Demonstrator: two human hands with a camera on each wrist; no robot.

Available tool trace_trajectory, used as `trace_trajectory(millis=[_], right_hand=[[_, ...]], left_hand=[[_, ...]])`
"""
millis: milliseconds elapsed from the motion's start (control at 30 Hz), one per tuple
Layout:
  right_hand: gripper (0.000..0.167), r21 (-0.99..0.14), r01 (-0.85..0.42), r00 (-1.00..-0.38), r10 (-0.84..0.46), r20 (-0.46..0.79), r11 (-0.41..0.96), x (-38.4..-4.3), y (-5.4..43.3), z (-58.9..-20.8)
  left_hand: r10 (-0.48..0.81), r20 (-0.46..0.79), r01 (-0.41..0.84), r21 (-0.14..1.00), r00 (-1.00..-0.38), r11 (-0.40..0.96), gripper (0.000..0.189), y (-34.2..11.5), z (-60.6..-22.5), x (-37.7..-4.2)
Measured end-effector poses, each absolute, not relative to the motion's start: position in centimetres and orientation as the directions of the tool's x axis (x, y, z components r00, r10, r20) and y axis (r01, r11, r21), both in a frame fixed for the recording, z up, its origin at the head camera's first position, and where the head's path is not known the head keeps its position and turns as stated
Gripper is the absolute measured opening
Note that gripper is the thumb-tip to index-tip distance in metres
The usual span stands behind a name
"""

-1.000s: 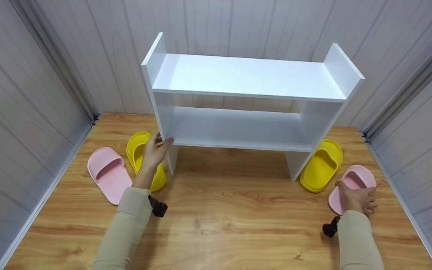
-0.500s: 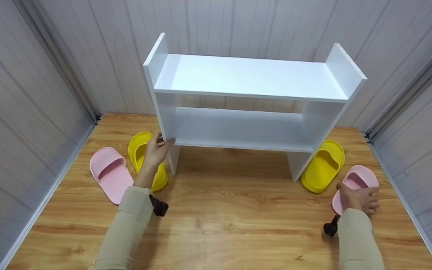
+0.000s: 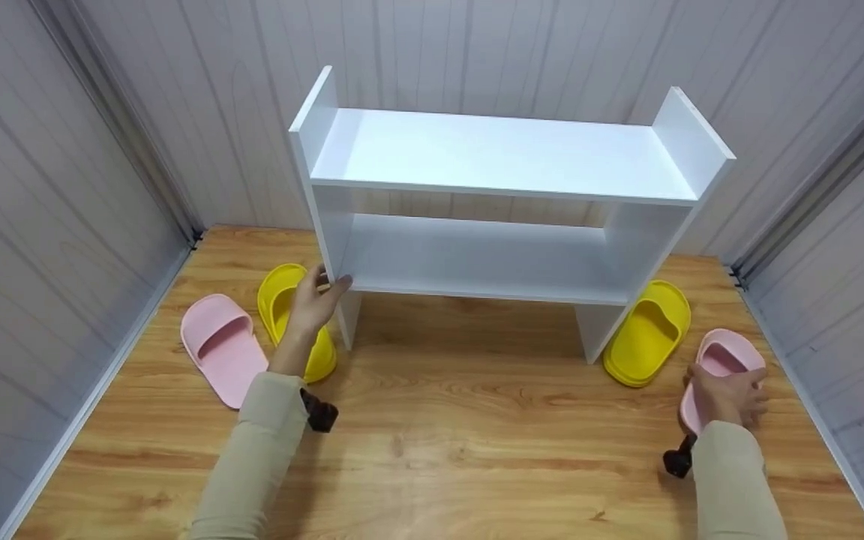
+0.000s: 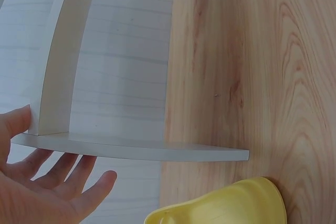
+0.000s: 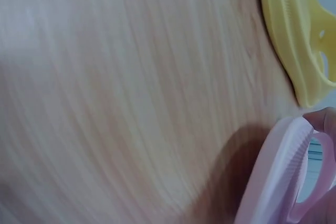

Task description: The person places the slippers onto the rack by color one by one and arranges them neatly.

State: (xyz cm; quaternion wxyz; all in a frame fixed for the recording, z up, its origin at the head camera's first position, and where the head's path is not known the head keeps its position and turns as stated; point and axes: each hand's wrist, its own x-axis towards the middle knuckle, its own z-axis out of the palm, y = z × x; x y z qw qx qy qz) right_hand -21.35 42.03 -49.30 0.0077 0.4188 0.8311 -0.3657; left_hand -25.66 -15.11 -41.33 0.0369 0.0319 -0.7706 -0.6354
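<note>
A white two-tier shelf (image 3: 477, 154) stands upright near the back wall. My left hand (image 3: 316, 304) holds its left side panel (image 4: 157, 148), thumb at the lower board's front end and fingers along the panel's outer face. At the far right, my right hand (image 3: 728, 394) grips a pink slipper (image 3: 738, 346) across its sides, hiding part of the sole. In the right wrist view this slipper (image 5: 275, 174) is tilted, with a dark shadow on the floor beside it. A yellow slipper (image 3: 646, 337) lies between it and the shelf's right leg.
Left of the shelf lie another yellow slipper (image 3: 278, 281), partly behind my left arm, and another pink slipper (image 3: 226, 364). The wood-look floor (image 3: 462, 435) extends in front. Panelled walls (image 3: 42, 247) close in the left, back and right sides.
My right hand and the pink slipper in it have shifted a little to the right, and the slipper has turned slightly. The left hand keeps its hold on the shelf panel.
</note>
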Motion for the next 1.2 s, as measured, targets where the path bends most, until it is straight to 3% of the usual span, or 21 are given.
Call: trace_trajectory(millis=[267, 1000, 1200], right_hand=[[0.108, -0.629, 0.632, -0.721, 0.642, -0.262, 0.453, -21.0, 42.5, -49.0], [0.104, -0.613, 0.546, -0.807, 0.554, -0.204, 0.571, -22.3, 42.9, -47.3], [0.102, -0.620, 0.467, -0.856, 0.497, -0.139, 0.630, -22.9, 42.7, -46.8]], left_hand=[[-0.078, 0.011, -0.004, 0.982, -0.997, 0.189, 0.050, -15.2, -41.2, -25.6], [-0.081, -0.001, -0.017, 0.980, -0.997, 0.200, 0.052, -15.2, -41.3, -25.6], [-0.084, 0.018, 0.001, 0.981, -0.996, 0.193, 0.050, -15.2, -41.3, -25.6]])
